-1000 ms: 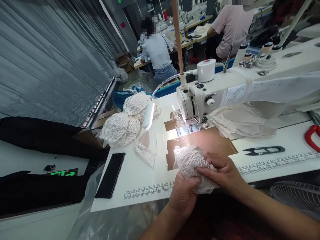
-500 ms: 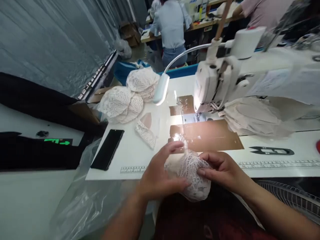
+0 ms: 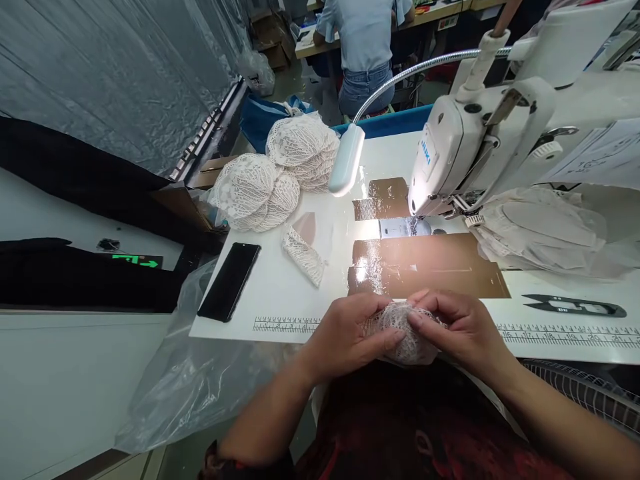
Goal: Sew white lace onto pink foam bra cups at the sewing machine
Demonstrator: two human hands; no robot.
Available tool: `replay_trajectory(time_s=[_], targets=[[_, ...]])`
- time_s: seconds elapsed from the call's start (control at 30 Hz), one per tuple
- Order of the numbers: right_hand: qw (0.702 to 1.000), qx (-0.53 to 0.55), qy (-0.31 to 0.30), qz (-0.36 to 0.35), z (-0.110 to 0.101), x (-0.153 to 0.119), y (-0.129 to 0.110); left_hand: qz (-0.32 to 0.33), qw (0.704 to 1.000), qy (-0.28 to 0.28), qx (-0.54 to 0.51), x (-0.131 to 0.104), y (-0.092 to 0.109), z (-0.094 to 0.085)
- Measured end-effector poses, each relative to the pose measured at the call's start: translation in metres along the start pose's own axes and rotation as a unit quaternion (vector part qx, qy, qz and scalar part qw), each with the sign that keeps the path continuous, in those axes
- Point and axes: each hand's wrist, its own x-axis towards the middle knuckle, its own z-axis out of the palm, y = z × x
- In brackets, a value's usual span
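A white lace piece [image 3: 407, 337] is bunched between my two hands at the front edge of the white table. My left hand [image 3: 350, 333] pinches its left side between thumb and fingers. On its right side, the thumb and fingers of my right hand [image 3: 457, 327] are closed on the lace. Beyond my hands lies a shiny brown sheet [image 3: 430, 260], in front of the lit needle area of a white sewing machine [image 3: 445, 147]. A smaller lace piece with a beige part [image 3: 304, 260] lies to the left.
Stacked lace pieces [image 3: 245, 190] sit at the back left, near a black phone [image 3: 229, 281]. A lamp [image 3: 347, 160] hangs over the table. Pale fabric [image 3: 545, 230] lies under the machine arm, black thread snips [image 3: 575, 305] in front. A seated person [image 3: 365, 53] is beyond.
My left hand has closed in on the lace piece, which is now more bunched between both hands. The whole view has shifted, with the machine appearing larger and farther right.
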Motion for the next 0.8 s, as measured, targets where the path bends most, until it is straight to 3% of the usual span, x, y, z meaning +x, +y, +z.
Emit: replay_trajectory(time_s=[0.1,0.37,0.53,0.63,0.8], targets=[[1.0,-0.003,0.0,-0.005,-0.001,0.0,0.001,-0.001,1.0,-0.005,0.016,0.006,-0.001,-0.002],[1.0,-0.001,-0.02,0.019,-0.009,0.007,0.005,-0.062,0.993,-0.031,-0.099,0.025,-0.005,0.002],[0.998,0.01,-0.042,0.055,-0.023,0.014,0.005,-0.041,0.993,-0.041,-0.101,0.032,-0.005,0.003],[0.995,-0.036,-0.076,0.053,-0.027,0.017,0.001,-0.036,0.992,-0.053,-0.109,0.035,-0.005,0.005],[0.996,-0.034,-0.065,0.045,-0.032,0.018,-0.01,-0.036,0.974,-0.088,-0.203,0.038,0.0,0.002]])
